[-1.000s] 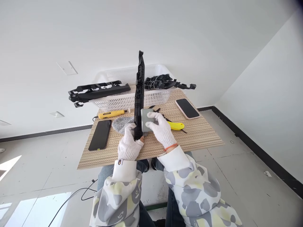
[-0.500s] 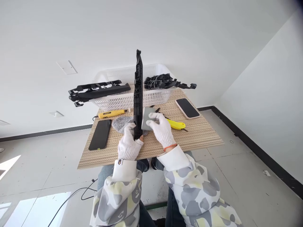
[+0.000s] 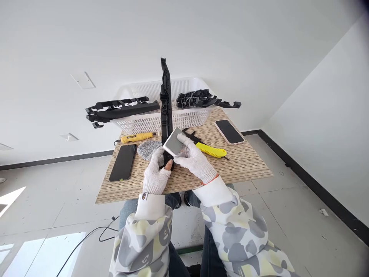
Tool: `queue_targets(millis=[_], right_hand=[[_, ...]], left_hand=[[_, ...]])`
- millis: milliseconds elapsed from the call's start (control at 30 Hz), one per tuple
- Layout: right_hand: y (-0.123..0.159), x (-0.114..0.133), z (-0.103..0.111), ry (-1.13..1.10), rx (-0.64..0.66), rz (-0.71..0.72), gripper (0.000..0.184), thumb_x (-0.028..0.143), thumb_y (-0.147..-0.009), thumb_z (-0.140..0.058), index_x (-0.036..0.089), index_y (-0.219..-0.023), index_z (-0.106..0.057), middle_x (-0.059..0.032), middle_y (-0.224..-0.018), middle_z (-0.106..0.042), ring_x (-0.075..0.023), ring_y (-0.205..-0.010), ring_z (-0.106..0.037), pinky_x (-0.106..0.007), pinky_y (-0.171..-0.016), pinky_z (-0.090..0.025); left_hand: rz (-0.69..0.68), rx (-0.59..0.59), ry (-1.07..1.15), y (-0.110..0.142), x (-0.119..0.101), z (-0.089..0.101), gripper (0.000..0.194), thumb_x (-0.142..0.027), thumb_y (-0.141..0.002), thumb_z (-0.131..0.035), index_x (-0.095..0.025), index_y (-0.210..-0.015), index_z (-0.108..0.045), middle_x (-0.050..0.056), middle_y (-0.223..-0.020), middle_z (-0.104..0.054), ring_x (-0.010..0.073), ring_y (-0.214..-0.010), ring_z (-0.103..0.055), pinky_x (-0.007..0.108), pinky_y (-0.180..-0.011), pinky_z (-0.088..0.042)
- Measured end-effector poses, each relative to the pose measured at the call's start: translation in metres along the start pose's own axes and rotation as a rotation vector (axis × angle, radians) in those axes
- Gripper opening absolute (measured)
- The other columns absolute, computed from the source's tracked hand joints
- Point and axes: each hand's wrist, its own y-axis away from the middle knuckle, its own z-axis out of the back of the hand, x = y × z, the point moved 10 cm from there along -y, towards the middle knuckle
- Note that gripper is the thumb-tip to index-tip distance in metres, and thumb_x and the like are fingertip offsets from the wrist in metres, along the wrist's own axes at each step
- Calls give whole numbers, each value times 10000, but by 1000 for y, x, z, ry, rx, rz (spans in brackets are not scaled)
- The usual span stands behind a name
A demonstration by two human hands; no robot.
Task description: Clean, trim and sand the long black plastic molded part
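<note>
My left hand (image 3: 157, 173), in a white knit glove with the thumb tip bare, is closed round the lower end of a long black plastic part (image 3: 166, 104), which stands nearly upright. My right hand (image 3: 196, 159), also gloved, grips a grey sanding pad (image 3: 174, 141) with a pale edge. The pad lies against or just in front of the part's lower right side, and hides some of it; whether they touch I cannot tell. Behind my left hand lies a grey speckled cloth (image 3: 148, 150). Beside my right hand is a yellow utility knife (image 3: 211, 150).
A white plastic basket (image 3: 138, 125) at the back holds more black parts (image 3: 123, 109) at left and right. On the striped table (image 3: 239, 165) lie a black phone (image 3: 123, 163), a pink-edged phone (image 3: 229, 132), a yellow corded tool (image 3: 137, 137) and black calipers (image 3: 192, 135).
My right hand has moved the sanding pad left and tilted it across the lower part of the black piece. The black piece's top leans slightly more to the left.
</note>
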Motion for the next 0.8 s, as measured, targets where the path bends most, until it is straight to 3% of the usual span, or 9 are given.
queue_targets(millis=[100,200,267,400,467,567,633,700,800], right_hand=[[-1,2,7,101,-68,20,592,312,-705,-734,260,-1289,-652,-7,-1103,-770,-247,-1000,-706,-423,-946,-562],[-2,5,14,150,-145,45,393,437,-785,-689,233,-1121,-708,-26,-1069,-772,-266,-1013,-704,-427,-968,-542],[0,4,24,164,-240,35,366,491,-802,-665,224,-1048,-717,-52,-987,-769,-285,-959,-710,-423,-921,-553],[7,0,52,18,-474,19,460,528,-819,-529,216,-1130,-664,-78,-979,-747,-282,-881,-713,-398,-743,-593],[6,-4,51,-23,-428,-15,496,535,-823,-463,207,-1142,-654,-71,-961,-750,-276,-867,-714,-392,-703,-600],[0,-13,33,47,-214,-109,406,512,-753,-613,210,-1004,-713,-46,-848,-756,-294,-836,-710,-416,-731,-599],[-2,-14,34,132,-218,-119,330,463,-703,-706,217,-921,-730,-39,-833,-757,-305,-860,-707,-437,-796,-587],[-1,-14,41,165,-288,-102,311,469,-738,-686,218,-916,-726,-45,-865,-760,-302,-893,-706,-439,-828,-577],[-3,-18,28,134,-136,-110,312,475,-769,-667,217,-937,-716,-52,-887,-762,-291,-885,-710,-422,-784,-583]], left_hand=[[-55,109,86,-2,2,-9,738,-499,-844,-664,-240,-1498,-439,119,-1389,-660,269,-1188,-684,418,-963,-603],[-167,147,52,0,-4,-13,867,-506,-750,-758,-225,-1503,-432,138,-1581,-483,317,-1400,-530,465,-1147,-471],[-237,157,32,3,-9,-15,923,-461,-717,-784,-209,-1522,-409,140,-1615,-434,332,-1457,-461,475,-1217,-378],[-222,169,57,7,-8,-19,873,-373,-807,-664,-193,-1581,-303,136,-1526,-535,280,-1334,-587,437,-1154,-462],[-198,150,41,8,-6,-17,816,-355,-814,-639,-202,-1557,-337,123,-1531,-527,270,-1314,-596,429,-1128,-488],[-216,124,3,7,-7,-12,750,-327,-780,-662,-208,-1481,-423,117,-1528,-522,278,-1302,-596,444,-1114,-500],[-240,142,-22,5,-8,-12,754,-318,-762,-681,-199,-1461,-426,124,-1502,-541,274,-1287,-604,445,-1113,-501],[-247,162,-44,4,-6,-13,761,-325,-766,-682,-198,-1466,-411,126,-1514,-527,265,-1293,-601,433,-1118,-498],[-242,187,-47,3,-4,-16,774,-343,-772,-685,-203,-1478,-401,123,-1526,-519,260,-1302,-600,411,-1105,-511]])
